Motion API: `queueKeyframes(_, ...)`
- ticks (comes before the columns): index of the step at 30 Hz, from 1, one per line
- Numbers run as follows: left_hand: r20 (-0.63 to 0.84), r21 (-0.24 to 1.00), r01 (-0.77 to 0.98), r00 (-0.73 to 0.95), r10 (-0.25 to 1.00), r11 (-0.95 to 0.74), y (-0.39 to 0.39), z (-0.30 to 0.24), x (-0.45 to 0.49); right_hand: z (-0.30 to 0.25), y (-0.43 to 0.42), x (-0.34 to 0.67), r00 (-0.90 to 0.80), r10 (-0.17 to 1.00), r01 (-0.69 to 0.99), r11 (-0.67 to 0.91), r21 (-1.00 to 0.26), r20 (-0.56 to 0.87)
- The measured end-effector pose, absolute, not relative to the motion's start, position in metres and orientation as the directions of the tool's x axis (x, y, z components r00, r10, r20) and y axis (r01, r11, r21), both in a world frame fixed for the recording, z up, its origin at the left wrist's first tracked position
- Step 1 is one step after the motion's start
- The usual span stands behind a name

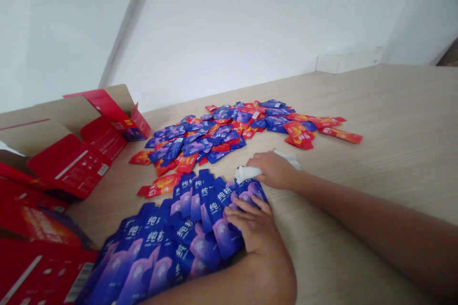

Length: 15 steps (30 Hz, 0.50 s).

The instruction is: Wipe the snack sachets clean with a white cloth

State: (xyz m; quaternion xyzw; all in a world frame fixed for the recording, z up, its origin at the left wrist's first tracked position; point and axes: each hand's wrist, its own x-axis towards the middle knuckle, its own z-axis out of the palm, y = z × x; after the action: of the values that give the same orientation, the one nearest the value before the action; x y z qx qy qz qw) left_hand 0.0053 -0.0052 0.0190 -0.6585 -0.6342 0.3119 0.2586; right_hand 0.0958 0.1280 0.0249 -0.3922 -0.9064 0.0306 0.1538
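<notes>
One blue pouch (250,190) lies on the table (322,257), rightmost among overlapping blue pouches (153,243); the left hand (252,224) rests on it, fingers spread and unclenched, while the right hand (274,170) grasps a white cloth (247,173) at its upper end.

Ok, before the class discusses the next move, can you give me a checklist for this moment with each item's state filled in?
1. Left hand on the blue sachet nearest the cloth: ok, fingers spread over it.
2. Right hand gripping the white cloth: ok, the cloth touches that sachet's top end.
3. Overlapping blue sachets lettering side up: ok where lettering shows.
4. Far pile sorted by colour: not ok, blue and red-orange are mixed.
5. Sachet surfaces dry: cannot tell.
</notes>
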Motion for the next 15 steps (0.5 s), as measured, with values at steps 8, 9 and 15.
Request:
queueKeyframes(8, -0.099, -0.739, 0.671, -0.009, 0.995, -0.068, -0.0055, 0.0224, 0.0063, 0.0282, 0.1182, 0.0876, -0.759, 0.613, 0.578, 0.789, -0.206, 0.218)
queueKeyframes(9, -0.096, -0.738, 0.671, -0.010, 0.995, -0.065, -0.0057, 0.0227, 0.0063, 0.0271, 0.1190, 0.0872, -0.745, 0.636, 0.608, 0.772, -0.189, 0.202)
queueKeyframes(15, -0.094, -0.736, 0.675, -0.017, 0.995, -0.058, -0.0054, 0.0190, 0.0055, 0.0249, 0.1278, 0.0936, -0.583, 0.786, 0.773, 0.615, -0.157, 0.207)
